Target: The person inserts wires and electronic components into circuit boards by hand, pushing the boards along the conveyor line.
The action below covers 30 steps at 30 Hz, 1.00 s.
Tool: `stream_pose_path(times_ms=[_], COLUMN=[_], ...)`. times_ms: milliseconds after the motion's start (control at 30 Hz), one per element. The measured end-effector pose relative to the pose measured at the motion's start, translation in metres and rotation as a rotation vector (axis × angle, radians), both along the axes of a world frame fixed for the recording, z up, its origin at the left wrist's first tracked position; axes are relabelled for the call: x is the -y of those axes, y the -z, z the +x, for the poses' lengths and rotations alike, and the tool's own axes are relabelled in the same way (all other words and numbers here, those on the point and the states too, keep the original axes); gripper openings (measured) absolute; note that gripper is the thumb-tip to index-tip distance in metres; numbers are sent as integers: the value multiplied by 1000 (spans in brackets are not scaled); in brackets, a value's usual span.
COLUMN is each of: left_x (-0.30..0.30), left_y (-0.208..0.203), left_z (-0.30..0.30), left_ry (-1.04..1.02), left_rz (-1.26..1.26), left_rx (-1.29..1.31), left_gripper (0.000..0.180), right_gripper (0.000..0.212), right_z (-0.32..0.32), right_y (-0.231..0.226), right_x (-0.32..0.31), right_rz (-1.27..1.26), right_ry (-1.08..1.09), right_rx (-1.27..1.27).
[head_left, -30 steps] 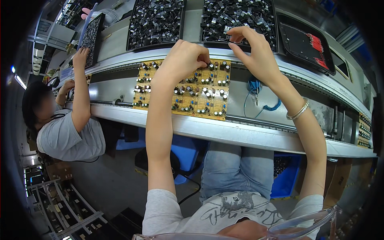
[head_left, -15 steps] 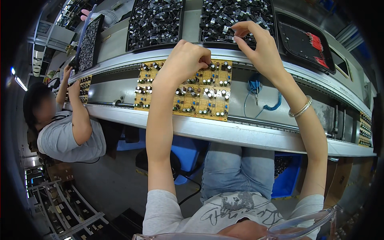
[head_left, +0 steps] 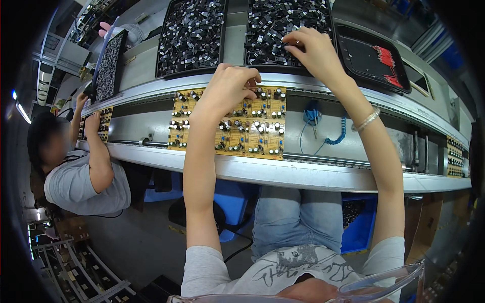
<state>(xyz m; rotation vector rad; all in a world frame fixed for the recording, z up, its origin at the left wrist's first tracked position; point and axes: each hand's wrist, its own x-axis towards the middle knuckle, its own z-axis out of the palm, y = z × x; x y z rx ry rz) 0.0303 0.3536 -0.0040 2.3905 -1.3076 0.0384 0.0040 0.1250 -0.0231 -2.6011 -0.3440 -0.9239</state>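
1. Left hand (head_left: pixel 225 90): over yellow circuit board (head_left: pixel 273 141) between metal rails (head_left: pixel 313 175); fingers bent, pinch undeterminable.
2. Right hand (head_left: pixel 314 51): curled above heaped black components (head_left: pixel 268 22); pinch undeterminable.
3. Judged: board light, stiff, edge-held; components light, legs bendable, body-held.

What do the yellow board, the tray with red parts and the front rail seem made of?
Board: likely resin laminate, fairly matte; flat, yellow-tan.
Tray: probably black plastic, softly glossy; rounded, moulded-looking corners.
Rail: apparently bare metal, perhaps aluminium; silvery, dull reflections.
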Motion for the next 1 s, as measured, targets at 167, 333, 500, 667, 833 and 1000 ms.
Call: stream_pose_path(times_ms=[167,333,500,667,833,1000], left_x=[1,-6,-1,12,39,76], left_y=[-6,-4,2,0,-4,-10], left_z=[-2,4,11,7,7,19], left_ry=[-71,-117,-121,-177,-212,-250], left_rz=[-32,-58,-210,-343,-382,-121], left_rx=[-43,260,315,187,197,328], left_gripper=[25,13,9,12,10,22], right_gripper=[23,21,18,13,11,8], right_z=[18,11,7,-9,-38,-47], right_y=[2,2,-2,-11,-30,-44], right_x=[-4,-10,0,17,16,15], right_rz=[-230,-363,-161,245,203,351], right_ry=[83,177,98,-75,-46,-192], right_rx=[31,64,-4,78,185,98])
